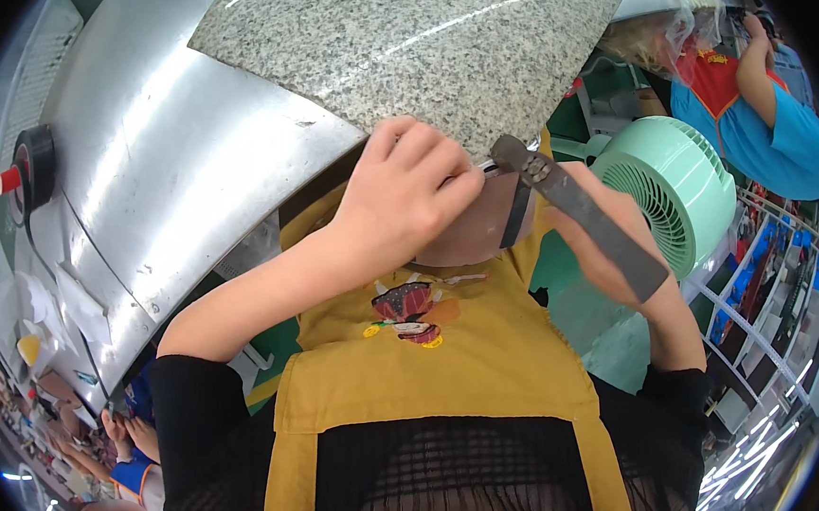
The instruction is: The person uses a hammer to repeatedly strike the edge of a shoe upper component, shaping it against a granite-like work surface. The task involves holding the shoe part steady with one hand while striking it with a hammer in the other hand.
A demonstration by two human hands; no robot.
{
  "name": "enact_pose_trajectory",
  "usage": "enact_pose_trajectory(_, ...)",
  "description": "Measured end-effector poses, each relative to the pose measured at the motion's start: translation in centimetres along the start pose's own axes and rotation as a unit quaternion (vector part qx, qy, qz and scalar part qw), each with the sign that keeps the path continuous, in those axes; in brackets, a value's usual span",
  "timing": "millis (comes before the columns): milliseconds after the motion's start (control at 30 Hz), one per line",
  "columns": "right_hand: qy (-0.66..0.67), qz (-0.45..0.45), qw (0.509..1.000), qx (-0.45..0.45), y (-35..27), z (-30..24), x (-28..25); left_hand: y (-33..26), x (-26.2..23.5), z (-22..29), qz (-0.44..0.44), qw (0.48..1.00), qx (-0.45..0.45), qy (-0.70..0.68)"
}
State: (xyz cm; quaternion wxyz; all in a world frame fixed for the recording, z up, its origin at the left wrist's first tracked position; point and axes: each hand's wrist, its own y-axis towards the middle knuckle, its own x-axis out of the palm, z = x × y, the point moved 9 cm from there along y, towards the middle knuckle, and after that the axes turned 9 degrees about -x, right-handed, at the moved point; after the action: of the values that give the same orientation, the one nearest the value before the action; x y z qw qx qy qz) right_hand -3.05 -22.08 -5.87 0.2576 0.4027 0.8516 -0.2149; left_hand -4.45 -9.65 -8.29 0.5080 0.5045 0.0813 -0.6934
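My right hand [590, 229] is closed around a hammer [607, 232] with a dark grey, flat handle. The hammer's dark head points up and left, close to the near edge of a speckled granite slab [433, 54]. My left hand [409, 184] has its fingers bent and drawn together at that same edge, and its fingertips are hidden. Under and beside it is a smooth pinkish-brown piece [465, 228], leather-like, with a dark strip across its right part. It sits between the slab and my mustard apron [437, 377]; the left hand appears to grip its upper edge.
A metal worktop [174, 148] spreads to the left, with a black tape roll [35, 172] on it. On the right stands a pale green fan [666, 195], near a wire rack [764, 297]. Co-workers are at the upper right [752, 127] and lower left [141, 483].
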Motion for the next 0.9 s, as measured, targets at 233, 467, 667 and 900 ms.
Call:
enact_pose_trajectory(233, -0.043, -0.021, 0.998, -0.037, -0.5, -0.7, 0.4, -0.3, -0.1, 0.9, 0.036, 0.997, 0.029, 0.061)
enact_pose_trajectory(467, -0.011, -0.031, 0.999, -0.014, 0.3, -1.0, 0.4, -0.4, 0.1, 0.8, 0.021, 0.997, 0.012, 0.079)
enact_pose_trajectory(667, -0.033, -0.048, 0.998, 0.002, 0.2, -0.3, 1.1, -0.6, -0.3, -1.0, 0.014, 0.997, -0.065, -0.040)
enact_pose_trajectory(900, -0.032, -0.019, 0.998, -0.041, -0.2, -1.3, 0.5, -0.7, -0.6, 0.5, 0.028, 1.000, 0.000, 0.006)
